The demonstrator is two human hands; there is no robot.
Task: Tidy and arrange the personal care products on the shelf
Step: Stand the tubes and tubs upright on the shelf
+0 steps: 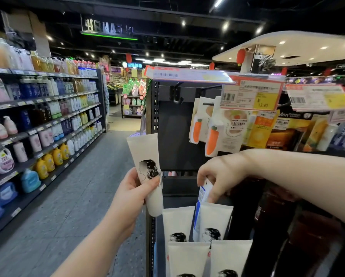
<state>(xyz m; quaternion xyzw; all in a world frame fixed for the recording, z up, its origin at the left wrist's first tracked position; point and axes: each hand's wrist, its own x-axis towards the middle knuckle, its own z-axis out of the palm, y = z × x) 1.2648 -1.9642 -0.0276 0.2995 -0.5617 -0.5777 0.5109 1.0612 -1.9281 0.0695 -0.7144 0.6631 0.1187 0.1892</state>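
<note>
My left hand (pixel 133 188) grips a white tube (pixel 146 156) printed with a dark-haired head, held upright to the left of the black shelf end (pixel 173 126). My right hand (pixel 215 176) reaches down from the right and pinches the top of a blue-and-white tube (pixel 202 193) standing behind the shelf's stock. Several white tubes (pixel 213 222) with the same head print stand in rows on the shelf below my hands.
Carded carrot-shaped items (pixel 212 140) and orange packs hang on hooks above, under price tags (pixel 251 94). Dark brown bottles (pixel 267 216) stand right of the tubes. An aisle floor (pixel 77 196) runs along the left, beside long shelves of bottles (pixel 48 126).
</note>
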